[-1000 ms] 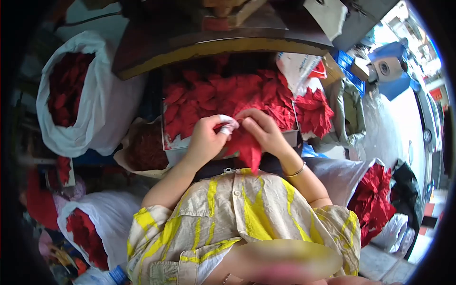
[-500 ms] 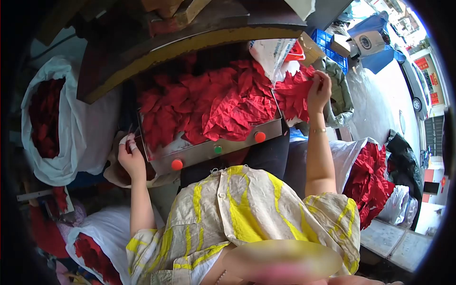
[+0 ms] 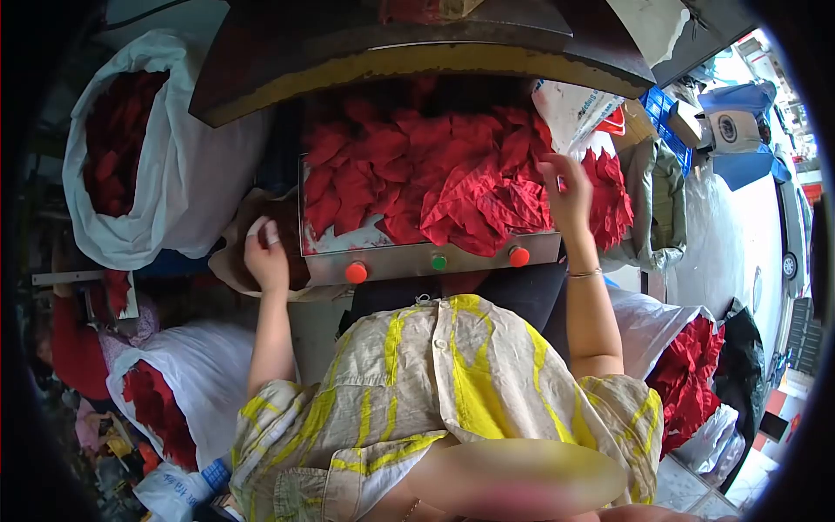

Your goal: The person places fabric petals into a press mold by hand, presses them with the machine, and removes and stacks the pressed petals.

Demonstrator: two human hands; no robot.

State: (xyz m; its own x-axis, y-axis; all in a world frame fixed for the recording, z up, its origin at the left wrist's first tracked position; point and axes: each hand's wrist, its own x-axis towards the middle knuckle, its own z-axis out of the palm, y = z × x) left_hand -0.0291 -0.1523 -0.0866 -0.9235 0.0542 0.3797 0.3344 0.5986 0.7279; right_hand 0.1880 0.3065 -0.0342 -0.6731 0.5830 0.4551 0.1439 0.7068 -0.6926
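A heap of red leaf-shaped fabric pieces (image 3: 383, 165) covers most of a metal tray-like machine bed (image 3: 396, 258) with two red buttons and one green button. My right hand (image 3: 569, 202) is at the heap's right edge, its fingers bent and apart, with a gap showing between them; I see nothing held there. Just outside the bed's left edge is my left hand (image 3: 266, 257), loosely curled with fingers apart and white tape on a fingertip. It appears to hold nothing. More red pieces (image 3: 609, 200) lie beyond the right edge, beside my right hand.
A dark machine head (image 3: 417, 65) overhangs the back of the bed. White sacks of red pieces stand at left (image 3: 196, 157), lower left (image 3: 213, 374) and right (image 3: 639, 322). A brown bag (image 3: 248, 228) sits beside the bed. Another person's red sleeve (image 3: 74, 361) shows at far left.
My right hand has moved left, from the red pieces beyond the bed to the heap's right edge. My left hand remains by the left edge. The camera view has turned and shifted.
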